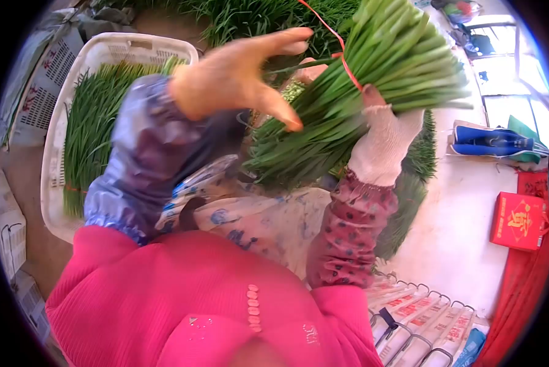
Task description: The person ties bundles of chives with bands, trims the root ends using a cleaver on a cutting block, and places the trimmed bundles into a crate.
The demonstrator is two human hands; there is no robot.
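From my remote seat, nearest in view, I have the right hand (387, 134), in a white-cuffed glove, closed on a long bundle of green leafy stalks (403, 61) with a thin red tie (351, 74). The bundle's long axis slants from near-left leaf tips to far-right pale ends. Left of the bundle, my left hand (225, 76), in an orange glove, spreads wide, gripping nothing; I cannot tell whether its fingertip touches the leaves. Farther left of the bundle stands a white plastic basket (51, 177); beyond the bundle, a heap of long green leaves (244, 18).
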